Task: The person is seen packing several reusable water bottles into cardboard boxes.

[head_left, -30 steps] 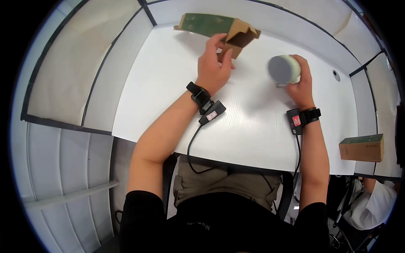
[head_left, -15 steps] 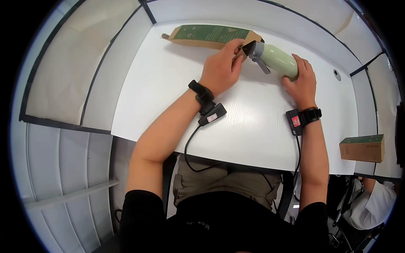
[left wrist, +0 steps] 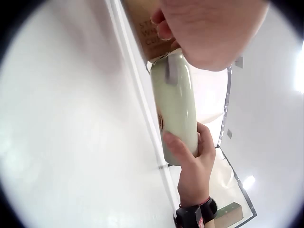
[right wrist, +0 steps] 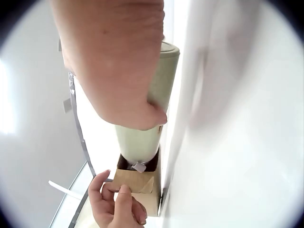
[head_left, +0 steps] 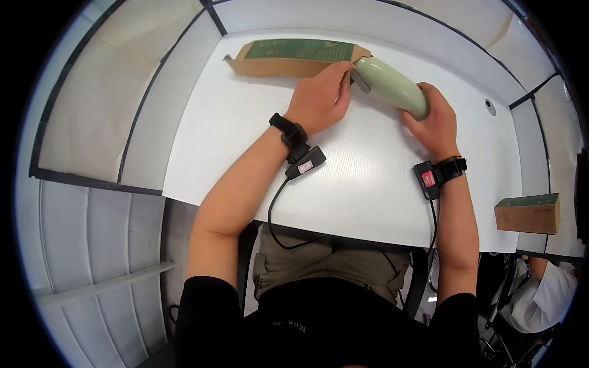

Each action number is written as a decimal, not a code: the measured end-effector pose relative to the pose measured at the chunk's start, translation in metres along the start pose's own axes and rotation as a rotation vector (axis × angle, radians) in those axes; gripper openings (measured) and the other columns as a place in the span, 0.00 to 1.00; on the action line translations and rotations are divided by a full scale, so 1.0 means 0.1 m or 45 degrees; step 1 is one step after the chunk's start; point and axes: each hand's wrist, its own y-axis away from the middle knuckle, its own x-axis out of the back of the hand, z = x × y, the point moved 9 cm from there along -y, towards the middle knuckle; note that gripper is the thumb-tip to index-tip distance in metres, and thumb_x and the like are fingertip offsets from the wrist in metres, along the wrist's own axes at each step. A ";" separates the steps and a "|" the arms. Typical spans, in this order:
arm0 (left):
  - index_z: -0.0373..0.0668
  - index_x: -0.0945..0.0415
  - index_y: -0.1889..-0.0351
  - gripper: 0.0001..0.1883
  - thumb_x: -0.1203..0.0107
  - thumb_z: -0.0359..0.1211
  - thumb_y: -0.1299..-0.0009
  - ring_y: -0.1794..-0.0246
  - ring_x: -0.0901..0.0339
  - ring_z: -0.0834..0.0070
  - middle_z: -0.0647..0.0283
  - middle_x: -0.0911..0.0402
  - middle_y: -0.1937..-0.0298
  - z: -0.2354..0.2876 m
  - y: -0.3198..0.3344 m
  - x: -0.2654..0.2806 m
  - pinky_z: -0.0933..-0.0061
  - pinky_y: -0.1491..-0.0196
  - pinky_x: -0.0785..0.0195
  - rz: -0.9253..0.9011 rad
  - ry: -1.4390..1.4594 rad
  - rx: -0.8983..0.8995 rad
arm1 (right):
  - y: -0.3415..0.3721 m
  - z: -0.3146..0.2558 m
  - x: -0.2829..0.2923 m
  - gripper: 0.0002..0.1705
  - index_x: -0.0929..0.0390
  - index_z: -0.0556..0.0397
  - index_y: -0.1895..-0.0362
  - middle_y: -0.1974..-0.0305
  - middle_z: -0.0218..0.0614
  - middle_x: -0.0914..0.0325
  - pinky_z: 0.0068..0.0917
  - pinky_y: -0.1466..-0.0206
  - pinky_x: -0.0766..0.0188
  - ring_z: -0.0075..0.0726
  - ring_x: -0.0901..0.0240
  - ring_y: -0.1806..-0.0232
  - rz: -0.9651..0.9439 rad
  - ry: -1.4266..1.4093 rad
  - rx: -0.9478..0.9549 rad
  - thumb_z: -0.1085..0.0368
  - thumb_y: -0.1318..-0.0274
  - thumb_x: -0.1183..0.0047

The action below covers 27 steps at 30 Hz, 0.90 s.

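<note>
A pale green bottle [head_left: 392, 86] with a grey strap at its lid end is partly inside the mouth of a green and brown cardboard box [head_left: 300, 58]. My right hand [head_left: 437, 119] grips the bottle round its base end. My left hand [head_left: 319, 98] is at the box's open end, and in the right wrist view its thumb and fingers pinch the brown flap [right wrist: 135, 181]. The grey strap [left wrist: 171, 71] shows against the bottle's top in the left wrist view. The bottle's lid is hidden within the box.
A second green and brown box [head_left: 527, 213] stands at the right edge of the white table [head_left: 368, 184]. Low partition walls [head_left: 178, 104] enclose the table, and a round cable hole [head_left: 489, 107] lies at the right. Cables hang from both wrist cameras. Another person's sleeve [head_left: 540, 300] shows at lower right.
The bottle was held base-up toward the head camera, then turned lid-first to the box, and its lid has gone into the opening. The box has shifted left and lies flatter.
</note>
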 end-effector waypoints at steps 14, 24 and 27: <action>0.45 0.30 0.38 0.19 0.53 0.22 0.25 0.69 0.22 0.80 0.65 0.27 0.64 0.00 0.10 -0.31 0.75 0.62 0.24 -0.358 0.568 0.196 | 0.05 0.26 -0.32 0.32 0.25 0.57 0.43 0.50 0.40 0.20 0.33 0.45 0.25 0.36 0.23 0.49 -0.177 -0.799 -0.300 0.58 0.49 0.27; 0.46 0.26 0.41 0.19 0.49 0.23 0.30 0.70 0.22 0.75 0.63 0.22 0.66 0.20 0.16 -0.29 0.72 0.63 0.27 -0.260 0.545 0.058 | 0.11 0.13 -0.44 0.35 0.33 0.56 0.34 0.41 0.41 0.27 0.31 0.43 0.27 0.35 0.24 0.45 -0.466 -1.143 -0.432 0.64 0.44 0.34; 0.44 0.26 0.41 0.20 0.50 0.21 0.31 0.70 0.24 0.79 0.63 0.23 0.63 0.39 0.19 -0.37 0.75 0.63 0.29 -0.324 0.601 0.002 | 0.13 -0.06 -0.46 0.37 0.37 0.56 0.32 0.36 0.43 0.32 0.31 0.41 0.28 0.36 0.26 0.42 -0.503 -1.348 -0.404 0.67 0.44 0.37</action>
